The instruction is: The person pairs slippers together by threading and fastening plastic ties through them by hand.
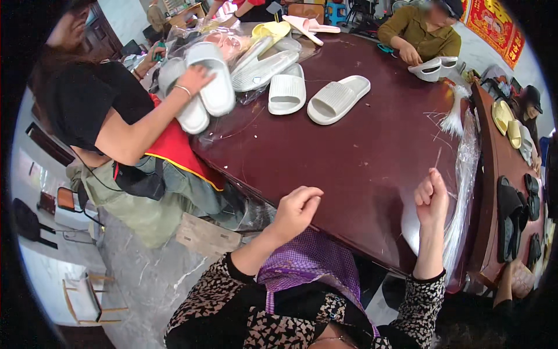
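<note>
My left hand [296, 214] is closed at the table's front edge, thumb against its curled fingers; whatever may be between them is too small to make out. Farther right, my right hand [431, 196] is raised over the table with bent fingers pinching a thin, needle-like thing [439, 158] that points upward. Beside that hand, a long bundle of clear plastic strands [462, 174] runs along the table's right side, its white frayed end [455, 119] at the far side. A pair of white slippers, one left [288, 90] and one right [339, 100], lies across the table, apart from my hands.
On the left, a co-worker's hand [196, 81] rests on white slippers [210, 87]. More slippers, one yellow [271, 30], one pink [311, 26], lie on plastic wrap. Across the dark red table [372, 157], another person handles white slippers [427, 70]. Black slippers [507, 218] lie on the right-hand table.
</note>
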Action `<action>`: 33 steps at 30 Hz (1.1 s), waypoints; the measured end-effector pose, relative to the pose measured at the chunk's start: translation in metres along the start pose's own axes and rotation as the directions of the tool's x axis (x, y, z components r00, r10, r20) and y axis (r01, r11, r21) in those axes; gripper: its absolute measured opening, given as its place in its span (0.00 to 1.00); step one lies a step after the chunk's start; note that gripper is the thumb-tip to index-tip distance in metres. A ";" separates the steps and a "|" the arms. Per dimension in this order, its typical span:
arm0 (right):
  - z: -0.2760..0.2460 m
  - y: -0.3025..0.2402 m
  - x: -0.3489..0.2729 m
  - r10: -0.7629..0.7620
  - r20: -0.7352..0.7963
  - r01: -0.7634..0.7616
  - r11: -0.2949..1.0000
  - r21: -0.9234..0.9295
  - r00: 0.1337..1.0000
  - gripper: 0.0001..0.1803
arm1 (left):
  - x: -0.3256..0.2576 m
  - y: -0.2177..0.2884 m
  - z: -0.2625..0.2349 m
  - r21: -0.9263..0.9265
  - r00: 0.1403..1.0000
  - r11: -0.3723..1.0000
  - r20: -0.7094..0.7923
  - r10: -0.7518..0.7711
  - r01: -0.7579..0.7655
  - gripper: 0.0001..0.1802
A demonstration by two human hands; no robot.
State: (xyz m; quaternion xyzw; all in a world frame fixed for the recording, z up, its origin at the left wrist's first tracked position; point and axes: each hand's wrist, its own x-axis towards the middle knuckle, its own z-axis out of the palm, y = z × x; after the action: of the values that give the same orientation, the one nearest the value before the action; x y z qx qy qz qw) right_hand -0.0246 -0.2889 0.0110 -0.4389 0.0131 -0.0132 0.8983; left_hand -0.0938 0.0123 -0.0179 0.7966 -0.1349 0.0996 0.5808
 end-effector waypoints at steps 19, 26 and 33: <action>-0.015 0.002 0.001 0.105 -0.020 -0.095 0.957 0.275 0.994 0.07 | 0.002 0.012 -0.017 0.565 0.896 0.737 0.008 0.445 -0.371 0.08; -0.016 -0.002 0.000 0.078 -0.033 -0.066 0.960 0.271 0.996 0.07 | 0.027 -0.010 -0.036 0.597 0.989 0.789 0.115 0.091 -0.142 0.14; -0.011 -0.001 0.001 0.053 -0.083 -0.033 0.974 0.224 0.995 0.07 | 0.053 -0.013 -0.003 0.537 0.919 0.757 0.331 0.215 -0.371 0.14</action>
State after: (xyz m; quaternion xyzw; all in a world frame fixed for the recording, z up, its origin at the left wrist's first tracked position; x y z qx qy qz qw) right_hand -0.0242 -0.2979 0.0050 -0.3343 0.0608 -0.0146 0.9404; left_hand -0.0393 0.0138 -0.0117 0.9116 -0.2928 0.1262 0.2596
